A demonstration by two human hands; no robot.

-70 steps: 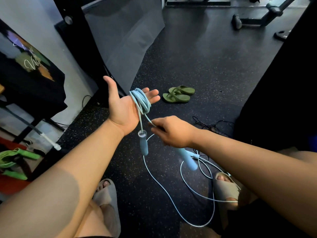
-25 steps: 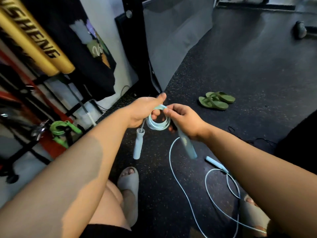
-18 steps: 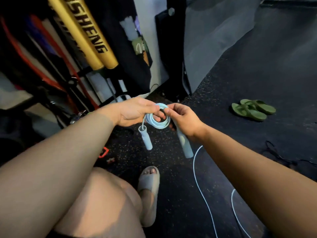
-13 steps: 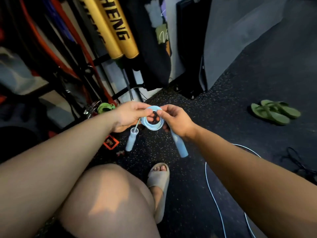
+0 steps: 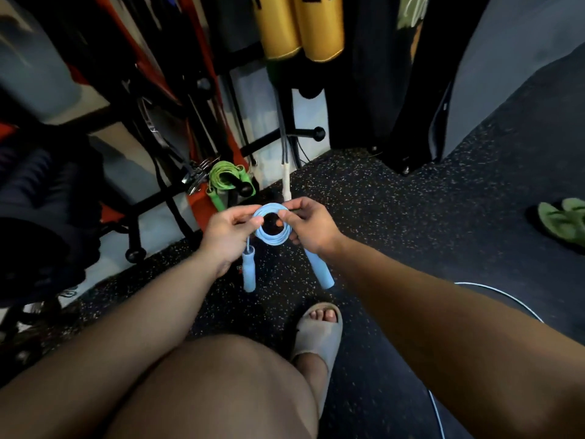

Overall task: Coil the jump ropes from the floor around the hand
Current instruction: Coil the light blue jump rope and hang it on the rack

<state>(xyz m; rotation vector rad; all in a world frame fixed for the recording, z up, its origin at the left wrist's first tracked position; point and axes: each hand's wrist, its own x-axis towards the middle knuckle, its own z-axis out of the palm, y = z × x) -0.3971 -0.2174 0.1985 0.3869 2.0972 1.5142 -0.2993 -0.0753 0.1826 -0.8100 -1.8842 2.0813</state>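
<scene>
Speckled gym floor [image 5: 395, 217] behind; at centre frame our left hand [image 5: 229, 231] and right hand [image 5: 311, 229] each pinch the blue jump rope coil [image 5: 271, 240]; we should squeeze its loops together.

Likely a gym, speckled rubber floor [image 5: 395, 198], yellow pads [image 5: 300, 26], equipment rack [image 5: 177, 128], green jump rope [image 5: 226, 175]

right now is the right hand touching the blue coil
Touching. The head view shows the right hand pinching the right edge of the blue coil, with no gap between them.
</scene>
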